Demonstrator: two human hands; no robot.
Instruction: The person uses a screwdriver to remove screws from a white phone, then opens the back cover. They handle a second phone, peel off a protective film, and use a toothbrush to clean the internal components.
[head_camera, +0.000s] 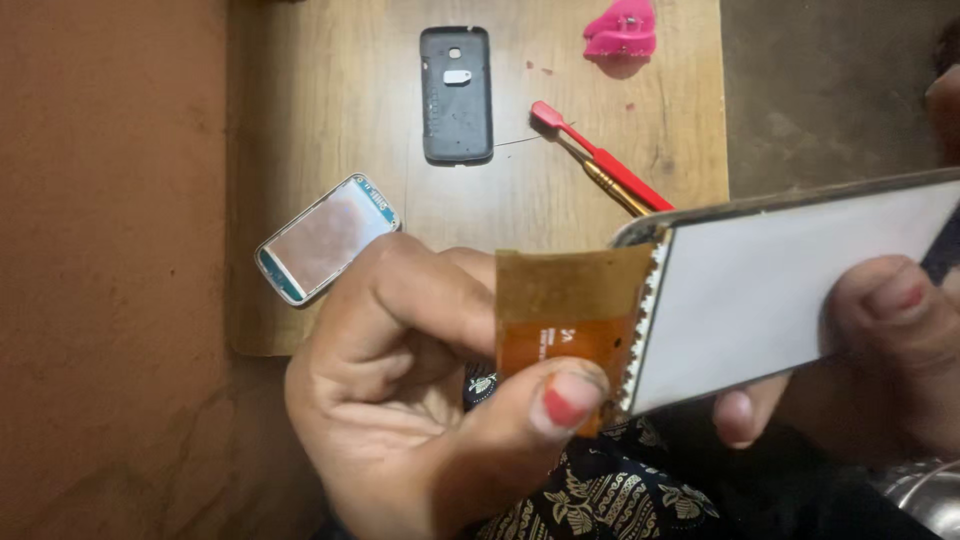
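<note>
Both hands pinched shut on display panel (790, 290), left hand (420, 390) at its orange flex end, right hand (890, 340) opposite

Phone cover (456, 95) on table (320, 80), screwdriver (600, 160) right of it

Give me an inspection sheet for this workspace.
Surface: wooden board, scuffed, on the floor.
Job's things: display panel with orange flex, held above the board.
Clutter: black back cover, front frame, red tool, pink piece.
Grips: left hand pinches the flex; right hand holds the panel.
Cables: thin wire by the tool.
Surroundings: reddish floor, patterned cloth.
</note>
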